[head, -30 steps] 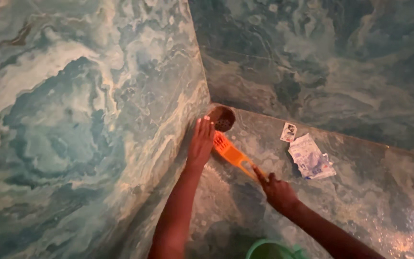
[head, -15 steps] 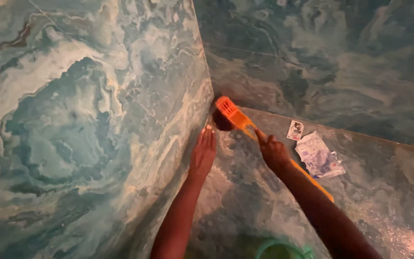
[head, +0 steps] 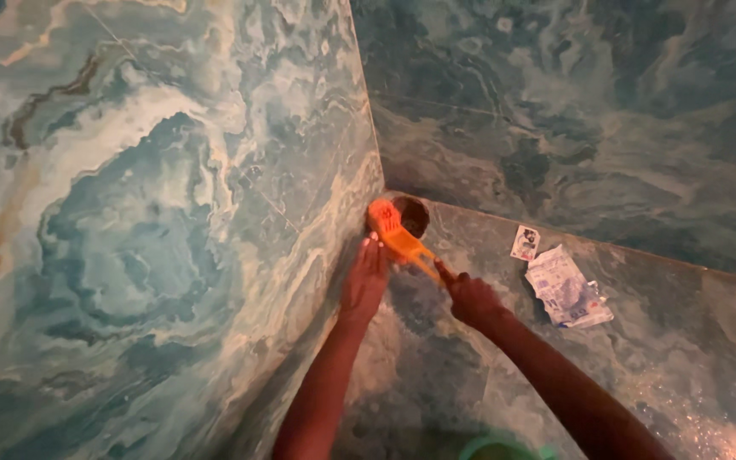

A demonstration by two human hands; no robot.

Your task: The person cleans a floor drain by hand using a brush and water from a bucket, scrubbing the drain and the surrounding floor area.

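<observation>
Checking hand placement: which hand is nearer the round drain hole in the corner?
Left. The left hand lies just below the drain hole; the right hand is farther back.

The orange plastic brush (head: 398,235) lies slanted across the corner where the marbled wall meets the floor. Its wide bristled head sits at the upper left, at the rim of the round dark drain hole (head: 411,215), partly covering it. Its narrow handle runs down to the right into the right hand (head: 470,298), which is closed around its end.
</observation>
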